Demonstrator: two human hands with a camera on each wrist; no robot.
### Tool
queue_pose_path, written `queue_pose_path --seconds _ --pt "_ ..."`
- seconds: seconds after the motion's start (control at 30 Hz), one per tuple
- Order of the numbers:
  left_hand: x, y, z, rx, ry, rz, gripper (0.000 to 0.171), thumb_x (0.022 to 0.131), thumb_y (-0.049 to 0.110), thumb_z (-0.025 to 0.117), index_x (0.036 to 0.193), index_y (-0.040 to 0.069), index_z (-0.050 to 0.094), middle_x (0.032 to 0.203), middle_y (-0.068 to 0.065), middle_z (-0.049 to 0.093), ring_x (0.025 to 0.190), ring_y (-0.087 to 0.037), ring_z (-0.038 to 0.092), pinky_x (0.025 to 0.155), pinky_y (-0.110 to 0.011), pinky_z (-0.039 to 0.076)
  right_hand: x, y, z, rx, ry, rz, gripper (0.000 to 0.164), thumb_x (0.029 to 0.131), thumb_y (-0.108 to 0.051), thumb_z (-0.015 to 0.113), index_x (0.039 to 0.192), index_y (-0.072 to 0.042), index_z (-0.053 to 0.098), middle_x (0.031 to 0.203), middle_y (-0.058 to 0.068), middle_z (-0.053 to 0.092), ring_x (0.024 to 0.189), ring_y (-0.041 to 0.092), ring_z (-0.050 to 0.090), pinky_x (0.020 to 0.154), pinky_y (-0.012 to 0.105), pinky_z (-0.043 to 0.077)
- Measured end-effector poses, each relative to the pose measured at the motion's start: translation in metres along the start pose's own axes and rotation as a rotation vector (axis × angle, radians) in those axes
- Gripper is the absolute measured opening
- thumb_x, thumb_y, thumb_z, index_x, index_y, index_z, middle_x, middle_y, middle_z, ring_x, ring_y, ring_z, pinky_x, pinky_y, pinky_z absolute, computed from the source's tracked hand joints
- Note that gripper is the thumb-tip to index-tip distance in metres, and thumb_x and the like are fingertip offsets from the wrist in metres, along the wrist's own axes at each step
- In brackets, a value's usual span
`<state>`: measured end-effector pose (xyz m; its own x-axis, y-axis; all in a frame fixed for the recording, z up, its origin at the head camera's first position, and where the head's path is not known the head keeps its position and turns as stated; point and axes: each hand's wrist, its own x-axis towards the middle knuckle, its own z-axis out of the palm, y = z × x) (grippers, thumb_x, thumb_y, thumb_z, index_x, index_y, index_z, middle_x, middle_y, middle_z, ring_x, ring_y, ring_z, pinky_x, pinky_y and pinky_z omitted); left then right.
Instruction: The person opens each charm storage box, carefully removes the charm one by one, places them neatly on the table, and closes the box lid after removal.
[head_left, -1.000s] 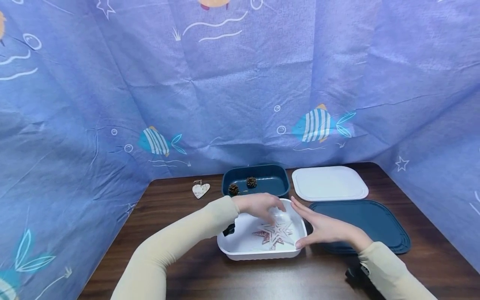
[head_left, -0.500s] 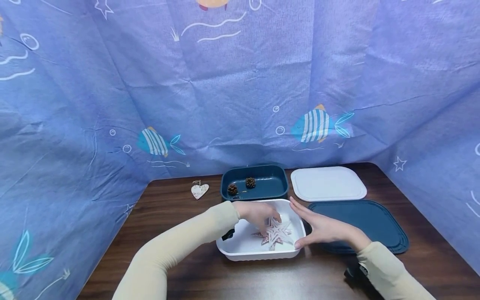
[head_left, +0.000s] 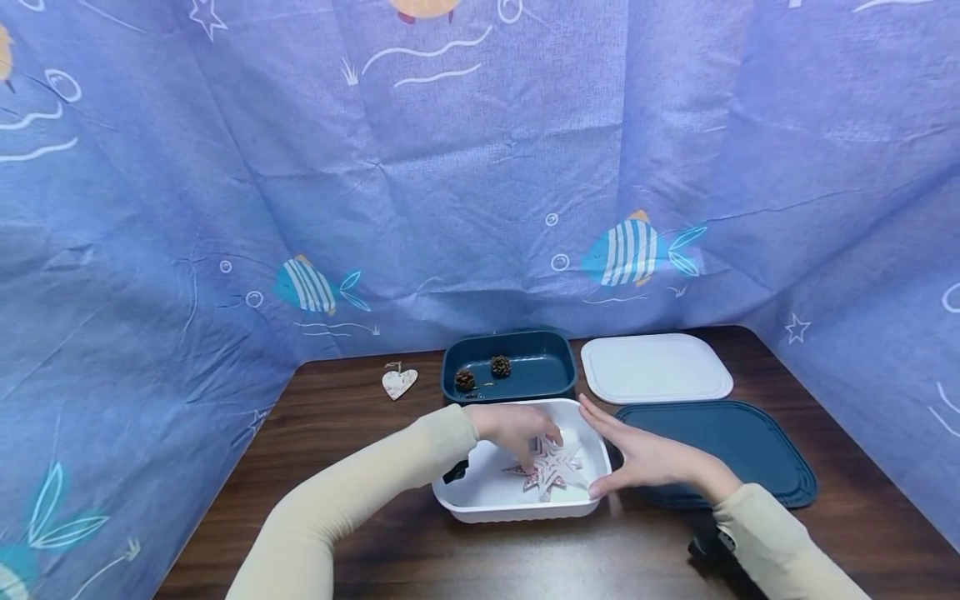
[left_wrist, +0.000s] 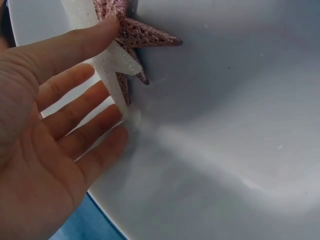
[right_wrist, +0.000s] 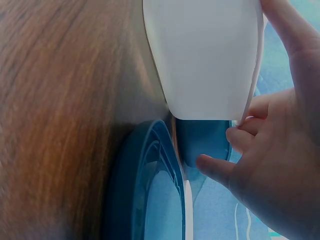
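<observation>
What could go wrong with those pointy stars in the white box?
The white star overlaps the pinkish star, so one might snag the other and drop if lifted. Their tips could poke the left hand, which is right on them. The right hand is at only one end of the white box, so it might slide and bump the dark blue box close behind.

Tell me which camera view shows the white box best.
The head view: it takes in most of the white box, though the left hand covers part. The left wrist view shows mainly its inside, close up; the right wrist view, an outer wall.
</observation>
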<state>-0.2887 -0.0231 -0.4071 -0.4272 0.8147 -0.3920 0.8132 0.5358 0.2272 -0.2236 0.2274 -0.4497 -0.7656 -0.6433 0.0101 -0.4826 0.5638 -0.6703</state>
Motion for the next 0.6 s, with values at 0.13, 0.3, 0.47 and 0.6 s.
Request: queue_pose_path --seconds 0.13,0.3,0.47,0.6 --pt "-0.004 0.002 0.000 -0.016 0.008 -0.013 0.056 0.084 0.027 0.085 0.136 0.021 0.064 0.130 0.006 0.062 0.112 -0.006 0.055 0.101 -0.025 0.045 0.002 -0.001 0.001 -0.001 -0.007 -0.005 0.119 0.080 -0.050 0.083 0.162 -0.005 0.010 0.168 0.016 -0.001 0.150 0.038 0.016 0.111 0.061 0.031" --pt "-0.008 0.003 -0.001 -0.007 0.018 -0.015 0.055 0.084 0.028 0.085 0.135 0.022 0.065 0.131 0.006 0.062 0.112 -0.007 0.056 0.101 -0.025 0.045 0.003 -0.002 0.002 -0.003 -0.009 -0.011 0.117 0.081 -0.048 0.083 0.162 -0.006 0.010 0.168 0.016 -0.002 0.150 0.039 0.016 0.110 0.062 0.031" --pt "-0.011 0.007 -0.007 0.034 0.029 0.001 0.057 0.084 0.031 0.085 0.136 0.021 0.065 0.134 0.005 0.061 0.117 -0.007 0.055 0.104 -0.026 0.044 -0.001 0.000 0.001 -0.002 -0.005 -0.008 0.118 0.080 -0.050 0.083 0.162 -0.006 0.010 0.168 0.017 -0.003 0.150 0.040 0.015 0.110 0.063 0.031" --pt "-0.017 0.010 -0.018 0.073 0.044 0.025 0.058 0.084 0.030 0.085 0.137 0.019 0.064 0.137 0.003 0.061 0.122 -0.008 0.055 0.106 -0.025 0.042 -0.002 0.000 -0.001 0.001 -0.003 -0.014 0.119 0.080 -0.053 0.081 0.162 -0.006 0.010 0.168 0.017 -0.003 0.149 0.040 0.016 0.111 0.062 0.031"
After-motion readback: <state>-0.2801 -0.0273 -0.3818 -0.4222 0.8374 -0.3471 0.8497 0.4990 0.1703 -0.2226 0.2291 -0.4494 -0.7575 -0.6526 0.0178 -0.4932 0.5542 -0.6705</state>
